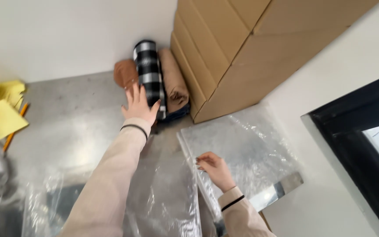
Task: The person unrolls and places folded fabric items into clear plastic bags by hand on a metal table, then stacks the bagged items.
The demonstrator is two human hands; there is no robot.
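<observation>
From the head view, a rolled black-and-white checked cloth (150,72) is touched by the outstretched left hand (138,106), fingers spread, not closed on it. The roll is wedged between a brown roll (125,73) and a tan roll (174,83), against stacked cardboard boxes (242,48). The right hand (212,169) is laid flat, fingers loose, on a stack of clear plastic bags (246,147), well apart from the left.

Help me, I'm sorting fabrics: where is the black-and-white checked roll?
The checked roll lies at the table's far edge, between a brown roll and a tan roll, under the left hand.
</observation>
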